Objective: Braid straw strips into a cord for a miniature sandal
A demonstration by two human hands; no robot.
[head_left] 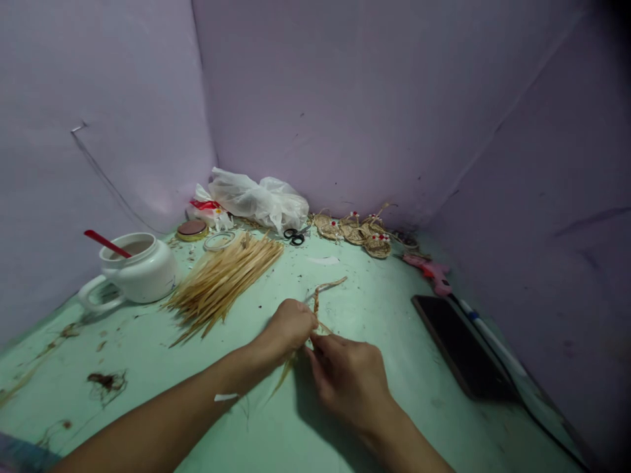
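Note:
My left hand (292, 323) is closed on a thin braid of straw-coloured fibre (317, 299), whose twisted end sticks up past the fingers and bends to the right. Close against it, my right hand (348, 374) pinches the strands of the same braid, fingertips almost touching the left hand. Loose fibre ends (283, 378) hang below the hands. To the left lies a bundle of dry, flat straw strips (224, 282). Most of the braid between the hands is hidden by the fingers.
A white mug (148, 272) with a red stick stands at left. Behind are a plastic bag (261, 200), scissors (294, 236), a tape roll (219, 241) and several woven pieces with red beads (377, 244). At right lie a pink glue gun (436, 276) and a dark phone (461, 348).

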